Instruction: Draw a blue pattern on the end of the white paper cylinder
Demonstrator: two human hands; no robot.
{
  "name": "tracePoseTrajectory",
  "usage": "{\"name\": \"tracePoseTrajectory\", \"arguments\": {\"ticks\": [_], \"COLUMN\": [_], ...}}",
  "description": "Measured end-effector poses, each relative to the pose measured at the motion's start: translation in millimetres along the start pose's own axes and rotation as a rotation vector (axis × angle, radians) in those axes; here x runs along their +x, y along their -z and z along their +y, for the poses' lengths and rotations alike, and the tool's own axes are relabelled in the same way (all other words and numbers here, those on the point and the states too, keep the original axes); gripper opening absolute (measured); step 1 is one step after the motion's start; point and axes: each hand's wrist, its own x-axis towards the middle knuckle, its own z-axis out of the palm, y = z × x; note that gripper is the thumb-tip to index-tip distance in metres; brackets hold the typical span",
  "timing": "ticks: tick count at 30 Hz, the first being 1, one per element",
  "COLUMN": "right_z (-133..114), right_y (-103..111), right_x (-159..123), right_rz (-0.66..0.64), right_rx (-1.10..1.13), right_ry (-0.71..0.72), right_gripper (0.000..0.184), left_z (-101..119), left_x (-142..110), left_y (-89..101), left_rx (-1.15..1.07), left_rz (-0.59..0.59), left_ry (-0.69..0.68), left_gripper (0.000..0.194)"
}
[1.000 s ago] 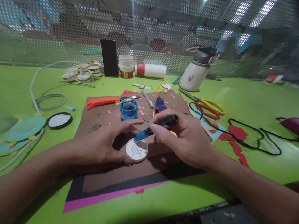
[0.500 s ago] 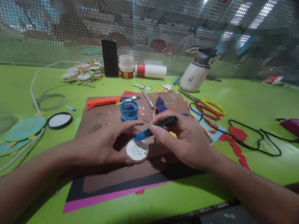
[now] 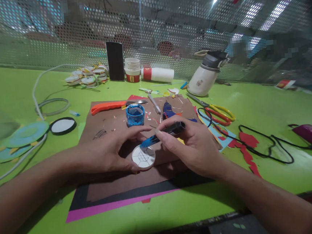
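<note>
My left hand (image 3: 112, 150) grips a small white round piece (image 3: 144, 159) by its edge, thumb at the near side and fingers behind. Dark lines in a geometric pattern cover its top face. In my right hand (image 3: 191, 143) is a marker pen (image 3: 170, 130), black at the back and blue toward the front. Its tip meets the upper part of the white face. Just behind the hands stands a blue-stained open jar (image 3: 135, 115) on a brown sheet (image 3: 112, 115). A blue glue gun (image 3: 167, 109) lies right of the jar, partly hidden by my right hand.
An orange-handled knife (image 3: 108, 107) lies behind the jar. Scissors (image 3: 218, 113), black cable (image 3: 274, 154) and red scraps (image 3: 248, 140) are on the right. Further back are a phone (image 3: 115, 61), paper cups (image 3: 157, 74) and a bottle (image 3: 203, 77). Pale blue discs (image 3: 28, 133) lie left.
More dark lines show on the white face than before. Both hands keep nearly the same position and hold.
</note>
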Motion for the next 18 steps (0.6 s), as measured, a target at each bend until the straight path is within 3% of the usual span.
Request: {"name": "tracePoseTrajectory", "arguments": {"ticks": [10,18], "right_z": [-1.5,-4.3], "right_y": [-0.2,0.6], "right_x": [0.4,-0.1], "right_rz": [-0.022,0.001], "right_rx": [0.008,0.006], "right_ry": [-0.033,0.019], "right_gripper": [0.016,0.012], "left_z": [-0.2,3.7], "left_x": [0.5,3.9], "left_y": [0.9,0.7], "left_rx": [-0.018,-0.027], "left_rz": [-0.018,-0.032], "left_ry": [-0.005,-0.012], "left_gripper": [0.11,0.108]}}
